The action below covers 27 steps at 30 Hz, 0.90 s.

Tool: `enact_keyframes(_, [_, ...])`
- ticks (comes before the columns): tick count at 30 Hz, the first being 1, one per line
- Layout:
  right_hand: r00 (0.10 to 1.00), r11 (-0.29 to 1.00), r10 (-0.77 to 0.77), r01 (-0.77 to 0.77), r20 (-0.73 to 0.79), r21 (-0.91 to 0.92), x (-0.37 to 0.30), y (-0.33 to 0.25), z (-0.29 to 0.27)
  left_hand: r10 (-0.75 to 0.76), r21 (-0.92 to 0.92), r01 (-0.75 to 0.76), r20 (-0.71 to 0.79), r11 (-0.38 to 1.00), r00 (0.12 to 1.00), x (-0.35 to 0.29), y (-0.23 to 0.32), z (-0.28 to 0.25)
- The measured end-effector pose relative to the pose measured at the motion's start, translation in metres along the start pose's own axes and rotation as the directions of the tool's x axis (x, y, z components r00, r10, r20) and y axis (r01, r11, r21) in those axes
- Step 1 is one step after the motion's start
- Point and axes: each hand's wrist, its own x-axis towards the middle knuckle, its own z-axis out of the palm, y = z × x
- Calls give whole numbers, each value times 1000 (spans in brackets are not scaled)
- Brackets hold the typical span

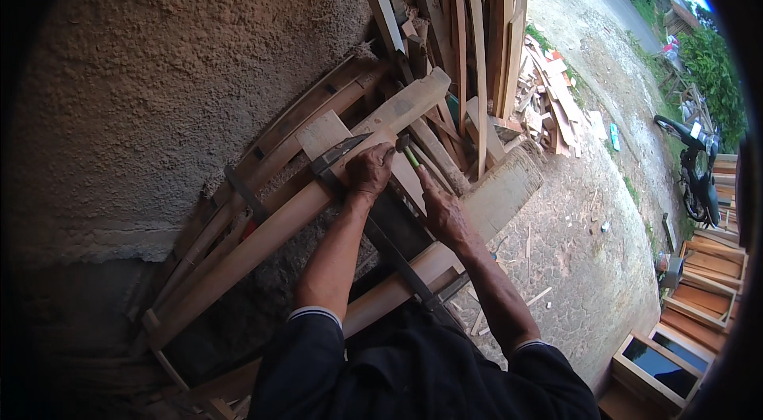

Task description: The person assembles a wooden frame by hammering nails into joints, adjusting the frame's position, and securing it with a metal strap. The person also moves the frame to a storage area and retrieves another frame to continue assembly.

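My right hand (pixel 447 216) grips a hammer (pixel 412 156) by its green handle. The dark hammer head is close beside the fingers of my left hand (pixel 370 170). That left hand is closed against a pale wooden beam (pixel 404 108); anything between its fingers is too small or hidden to make out. Right beside it, a dark metal bar clamp (pixel 389 247) crosses the wooden frame, its upper jaw against the beam. A long rounded wooden rail (pixel 246 263) of the frame slants down to the lower left.
A rough wall (pixel 183 54) rises on the left, with curved wooden strips (pixel 469 23) leaning at the top. Wood scraps (pixel 556 94) are heaped beyond. A thick plank (pixel 502 189) sticks out rightward. Wooden window frames (pixel 664 364) and a motorcycle (pixel 694 170) stand far right.
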Motion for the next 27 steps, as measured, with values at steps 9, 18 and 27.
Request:
enact_keyframes(9, [985,993,-116,120,-128,19,3,-1,1,35,47,-39,81,998,996,5,4,-13])
enact_keyframes(18, [955,979,-196,204,-224,13,4,-12,1,130,35,-129,-16,991,991,1,1,-7])
enact_keyframes(27, [995,997,-26,33,-98,66,-1,-10,2,-2,70,-7,127,998,992,6,-2,-9])
